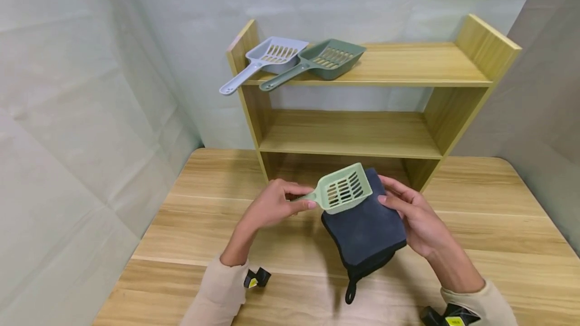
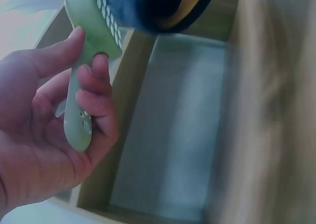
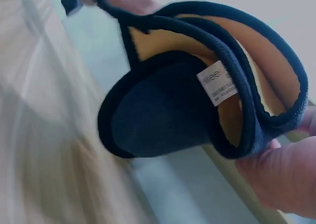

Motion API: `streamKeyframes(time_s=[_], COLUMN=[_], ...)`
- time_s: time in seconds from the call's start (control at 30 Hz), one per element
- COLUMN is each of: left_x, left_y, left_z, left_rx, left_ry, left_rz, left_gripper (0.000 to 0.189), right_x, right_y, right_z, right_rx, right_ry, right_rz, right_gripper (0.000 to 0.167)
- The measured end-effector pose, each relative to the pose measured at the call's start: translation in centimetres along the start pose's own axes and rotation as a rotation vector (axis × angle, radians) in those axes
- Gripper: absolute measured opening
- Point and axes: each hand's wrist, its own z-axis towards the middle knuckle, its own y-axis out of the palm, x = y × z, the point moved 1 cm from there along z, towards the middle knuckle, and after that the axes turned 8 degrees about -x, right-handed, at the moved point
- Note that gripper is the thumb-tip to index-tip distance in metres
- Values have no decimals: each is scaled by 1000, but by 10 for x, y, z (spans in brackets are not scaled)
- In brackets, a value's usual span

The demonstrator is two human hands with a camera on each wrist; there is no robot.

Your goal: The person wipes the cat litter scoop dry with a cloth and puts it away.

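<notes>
In the head view my left hand (image 1: 276, 200) pinches the handle of a light green litter scoop (image 1: 339, 208). The left wrist view shows thumb and fingers round that handle (image 2: 78, 117). My right hand (image 1: 414, 220) grips a folded navy cloth (image 1: 364, 235) with black edging and a hanging loop (image 1: 351, 291). Its folds show an orange-tan inner side and a white label (image 3: 217, 83) in the right wrist view. From the head, the scoop's slotted pan overlaps the cloth's upper left; whether they touch I cannot tell.
A wooden shelf unit (image 1: 349, 135) stands at the back of the wooden table (image 1: 181, 235). On its top board, at the left, lie a pale lavender scoop (image 1: 240, 78) and a dark green scoop (image 1: 283, 77), handles jutting past the front edge. Pale sheets hang around the table.
</notes>
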Motion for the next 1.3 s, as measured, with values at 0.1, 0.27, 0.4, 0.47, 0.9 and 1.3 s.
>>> streamKeyframes(time_s=[0.1,0.27,0.4,0.47,0.9,1.3], left_x=[-2,-5,-8,-9,-10,-6], left_y=[5,6,2,-1,-6,0], left_z=[3,5,5,4,1,4], left_rx=[-25,-12,-48,-72,-95,-82], left_ry=[-43,-87,-103,-117,-180,-207], left_rz=[-76,-140,-233,-271,-343,-422], left_gripper=[30,30,30,29,30,31], right_x=[6,11,9,6,8,17], right_y=[4,8,7,5,7,16], right_z=[3,6,5,3,2,4], right_rx=[69,124,92,68,19,34], right_ry=[37,81,71,57,51,66], right_rz=[45,59,68,83,127,123], right_gripper=[39,35,35,36,36,33])
